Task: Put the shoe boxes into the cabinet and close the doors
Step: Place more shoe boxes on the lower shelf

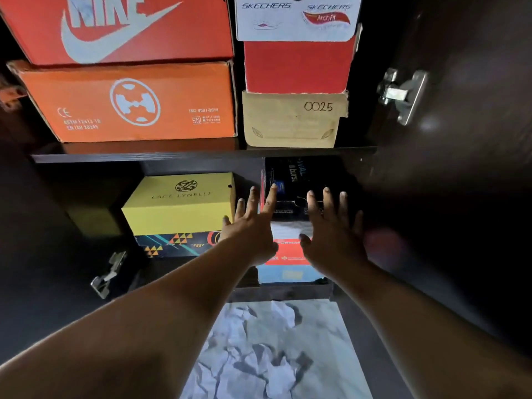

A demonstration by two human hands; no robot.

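- The marble-patterned floor (276,349), white with grey veins, lies at the bottom of the view.
- It shows as a pale strip between dark surfaces on either side.
- Its far edge meets a dark wooden ledge (288,293) running across, just above the floor.

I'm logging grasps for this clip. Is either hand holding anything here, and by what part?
Nothing is held. The left hand and right hand are both open, fingers spread, reaching toward the dark shoe box on the lower shelf.

Dark free room lies left of the yellow box (184,203) on the lower shelf, seemingly unobstructed.
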